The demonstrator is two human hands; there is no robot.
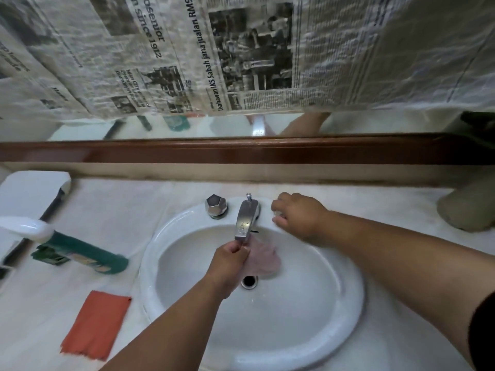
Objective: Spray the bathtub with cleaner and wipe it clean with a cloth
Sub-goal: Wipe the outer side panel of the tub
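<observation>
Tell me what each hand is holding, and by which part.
The left hand pinches the pink cloth by its upper edge, under the spout. The right hand curls over a tap knob, mostly hidden beneath it.

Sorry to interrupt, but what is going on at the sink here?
A person is holding a pink cloth under the faucet with the left hand, over the sink. The right hand grips the tap handle beside it. A green spray bottle and an orange cloth lie on the counter, untouched.
</observation>
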